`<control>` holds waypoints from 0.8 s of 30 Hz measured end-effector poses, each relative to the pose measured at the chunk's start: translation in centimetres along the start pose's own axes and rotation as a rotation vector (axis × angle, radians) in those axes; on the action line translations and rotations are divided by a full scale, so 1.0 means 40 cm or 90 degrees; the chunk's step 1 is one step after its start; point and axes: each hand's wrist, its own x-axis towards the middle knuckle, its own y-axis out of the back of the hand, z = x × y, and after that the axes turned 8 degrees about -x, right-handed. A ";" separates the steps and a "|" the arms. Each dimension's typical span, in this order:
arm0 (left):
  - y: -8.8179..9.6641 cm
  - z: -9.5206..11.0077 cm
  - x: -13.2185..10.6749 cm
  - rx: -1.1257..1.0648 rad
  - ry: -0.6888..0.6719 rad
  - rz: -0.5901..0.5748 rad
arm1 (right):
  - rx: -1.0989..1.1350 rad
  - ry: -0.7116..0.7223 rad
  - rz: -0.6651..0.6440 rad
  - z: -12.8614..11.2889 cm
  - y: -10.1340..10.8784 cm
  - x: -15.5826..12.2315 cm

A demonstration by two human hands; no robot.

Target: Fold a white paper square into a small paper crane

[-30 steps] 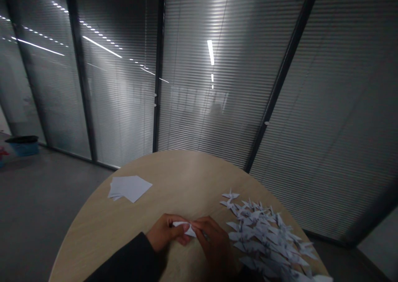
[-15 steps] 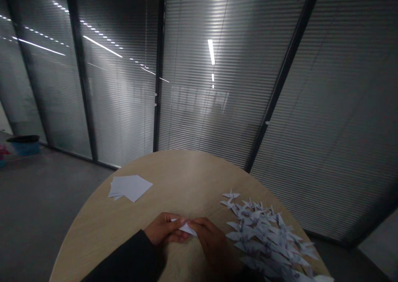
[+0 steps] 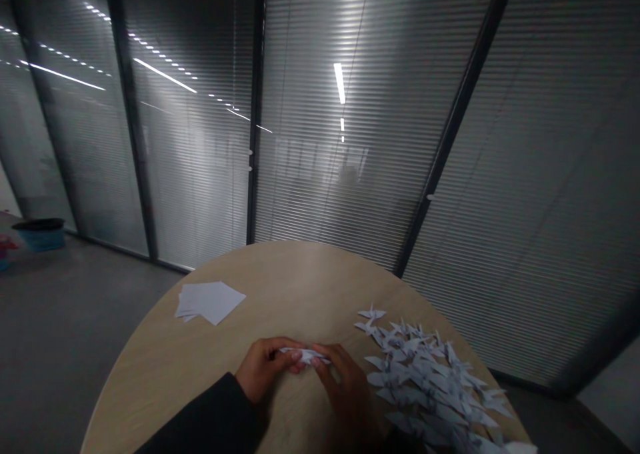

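Observation:
Between both hands, over the near middle of the round table (image 3: 295, 287), is a small folded piece of white paper (image 3: 306, 357). My left hand (image 3: 265, 367) pinches its left part, thumb in front and fingers behind. On its right part my right hand (image 3: 343, 381) is closed, with thumb and index finger at the paper. The fingers hide some of the folds. Many folded paper cranes (image 3: 425, 381) lie in a heap to the right of my right hand. A small stack of white paper sheets (image 3: 213, 301) rests on the left side of the table.
Glass partitions with blinds (image 3: 345, 174) stand behind the table, set in dark frames. On the grey floor (image 3: 100, 294) at the far left sits a blue bucket (image 3: 43, 235) with a black rim, beside a red and blue object (image 3: 5, 249) cut off by the edge.
The folded paper has turned to lie more level, and more of its layers show between the thumbs. My right hand has shifted its grip a little outward. The stack and the cranes stay put.

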 end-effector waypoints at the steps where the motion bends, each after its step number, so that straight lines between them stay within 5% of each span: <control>1: 0.001 -0.003 -0.001 0.016 -0.015 0.002 | 0.006 0.007 -0.002 0.002 0.000 0.001; 24: -0.004 0.016 -0.020 0.158 -0.114 0.024 | 0.062 0.056 -0.020 0.007 0.007 -0.002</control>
